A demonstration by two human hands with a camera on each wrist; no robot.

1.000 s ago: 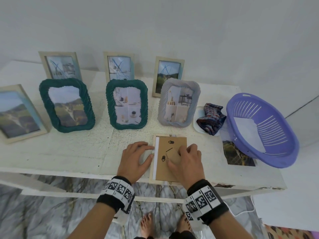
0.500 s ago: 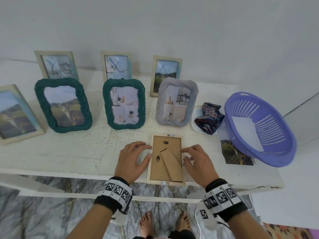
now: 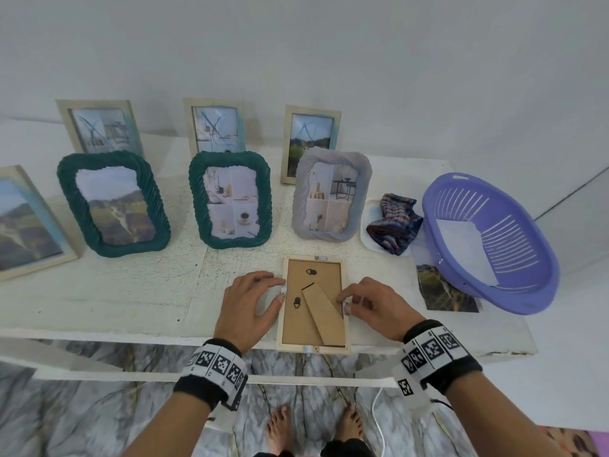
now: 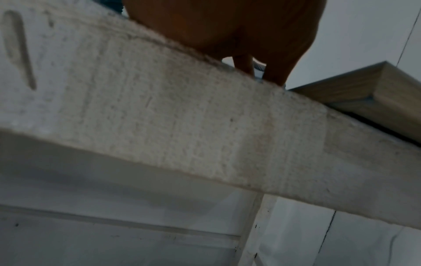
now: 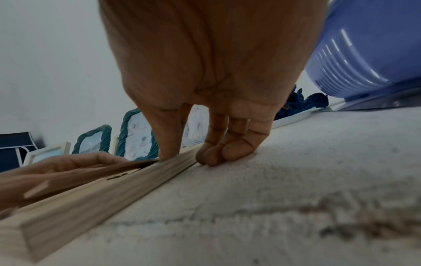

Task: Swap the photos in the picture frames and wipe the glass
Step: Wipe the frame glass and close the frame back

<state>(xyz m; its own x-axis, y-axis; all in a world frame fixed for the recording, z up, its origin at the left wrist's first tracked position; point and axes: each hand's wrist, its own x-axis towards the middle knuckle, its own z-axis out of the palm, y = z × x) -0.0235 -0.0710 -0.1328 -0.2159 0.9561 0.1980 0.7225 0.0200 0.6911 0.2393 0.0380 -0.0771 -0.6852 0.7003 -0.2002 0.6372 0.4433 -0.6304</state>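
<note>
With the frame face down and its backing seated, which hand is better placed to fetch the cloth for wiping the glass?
Right, probably. The right hand rests at the frame's right edge, the side where the cloth lies; the left hand would have to cross over the frame.
</note>
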